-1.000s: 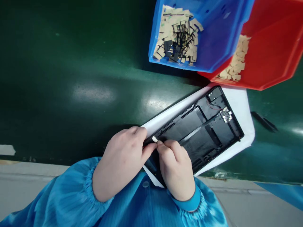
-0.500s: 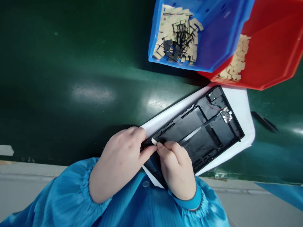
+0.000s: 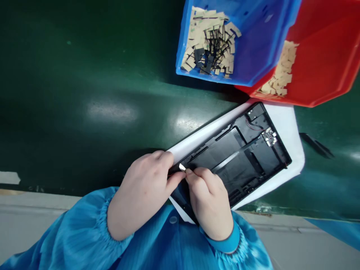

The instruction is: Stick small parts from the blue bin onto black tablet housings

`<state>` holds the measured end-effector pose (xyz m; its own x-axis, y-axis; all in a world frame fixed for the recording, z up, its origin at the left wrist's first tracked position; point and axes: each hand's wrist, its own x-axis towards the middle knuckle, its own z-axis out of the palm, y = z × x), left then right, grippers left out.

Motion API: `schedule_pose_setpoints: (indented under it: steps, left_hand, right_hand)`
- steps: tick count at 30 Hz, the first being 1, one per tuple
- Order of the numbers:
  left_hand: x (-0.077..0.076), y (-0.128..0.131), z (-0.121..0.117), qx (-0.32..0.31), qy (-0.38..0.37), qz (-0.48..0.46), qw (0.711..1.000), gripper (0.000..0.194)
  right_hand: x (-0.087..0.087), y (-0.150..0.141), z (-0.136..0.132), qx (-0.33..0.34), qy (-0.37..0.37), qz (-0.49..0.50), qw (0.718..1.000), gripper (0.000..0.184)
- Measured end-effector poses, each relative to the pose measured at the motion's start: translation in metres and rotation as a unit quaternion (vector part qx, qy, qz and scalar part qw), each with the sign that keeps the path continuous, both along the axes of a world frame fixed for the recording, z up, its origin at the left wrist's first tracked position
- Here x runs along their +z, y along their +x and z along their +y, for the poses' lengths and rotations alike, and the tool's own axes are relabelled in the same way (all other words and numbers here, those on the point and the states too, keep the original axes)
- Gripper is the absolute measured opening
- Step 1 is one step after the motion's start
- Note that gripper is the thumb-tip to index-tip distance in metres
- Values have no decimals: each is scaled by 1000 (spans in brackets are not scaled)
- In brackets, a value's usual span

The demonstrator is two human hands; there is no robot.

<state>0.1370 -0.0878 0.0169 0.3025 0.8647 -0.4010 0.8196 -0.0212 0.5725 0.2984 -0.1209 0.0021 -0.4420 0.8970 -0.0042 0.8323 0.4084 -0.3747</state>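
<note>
A black plastic device housing [image 3: 225, 150], like a tablet's back shell, lies at a slant on a white sheet [image 3: 295, 150]. A small circuit board [image 3: 270, 137] and thin wires sit at its far right end. My left hand [image 3: 146, 191] is wrapped over the housing's near left corner, thumb pressed inside the edge. My right hand [image 3: 209, 200] pinches a small whitish strip [image 3: 182, 167] against that corner, right beside the left thumb. The strip's lower end is hidden by the fingertips. The corner itself is mostly covered by both hands.
A blue bin [image 3: 261, 45] with cream-backed pieces and thin black wires stands at the back. Beside it a red bin [image 3: 323, 67] holds cream pieces and overlaps the sheet's far edge. Black tweezers [image 3: 316, 145] lie to the right. A pale tape piece [image 3: 9, 177] is at far left.
The whitish strip has shifted slightly left and its tilt varies between the fingertips. Both hands stay at the same corner, with only small finger movements.
</note>
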Motion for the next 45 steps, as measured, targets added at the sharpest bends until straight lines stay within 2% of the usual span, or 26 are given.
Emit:
schedule_pose_setpoints:
  steps: [19,26,45]
  left_hand:
    - [3,3,0,-1,-10,14,1000,25]
    - [3,1,0,7,-12,-8,1000,28]
    - [2,1,1,-6,2,8,1000,23]
  right_hand:
    - [-2,0,0,5,8,4,1000,18]
    - [-6,4,-3,5,28,56,998,17]
    - [-3,0,-1,10,19,-1,1000,21]
